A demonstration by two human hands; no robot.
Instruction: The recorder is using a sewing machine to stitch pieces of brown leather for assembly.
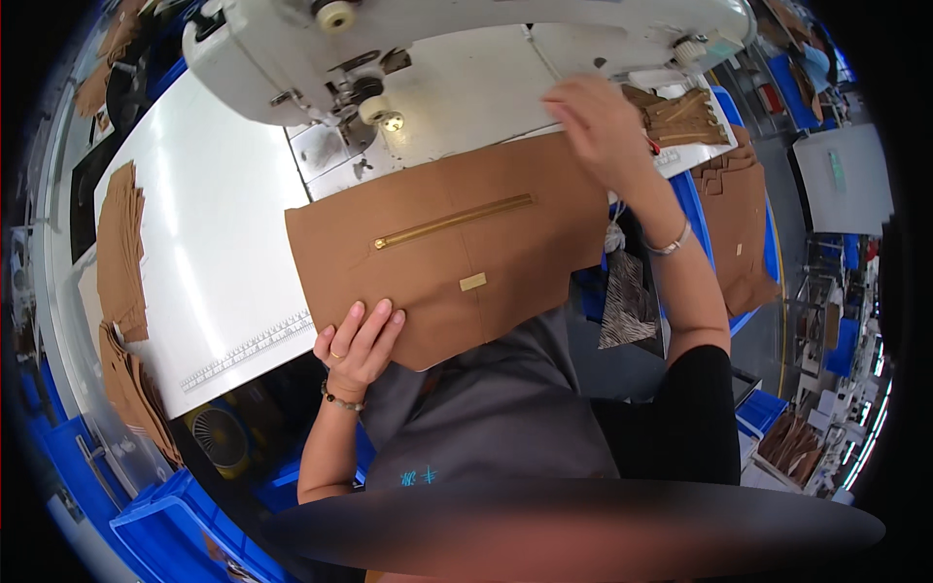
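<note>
A brown bag panel (418, 282), leather-like, lies across the front of the white sewing table and hangs past its edge toward me. It has a slanting brass zipper (455, 222) and a small gold plate (472, 282) below. My left hand (362, 345) grips the panel's lower left edge, fingers on top and the thumb hidden. Over the panel's upper right corner, my right hand (595, 121) is raised with loosely bent fingers apart from the thumb; no object shows in it. The sewing machine's needle area (364, 107) is beyond the panel, its small lamp lit.
The sewing machine arm (466, 24) spans the far side. Brown pieces (121, 253) are stacked at the table's left edge. Brown zippers (685, 119) lie right of my right hand. More brown panels (729, 223) rest on a blue bin at right. Another blue bin (185, 525) stands lower left.
</note>
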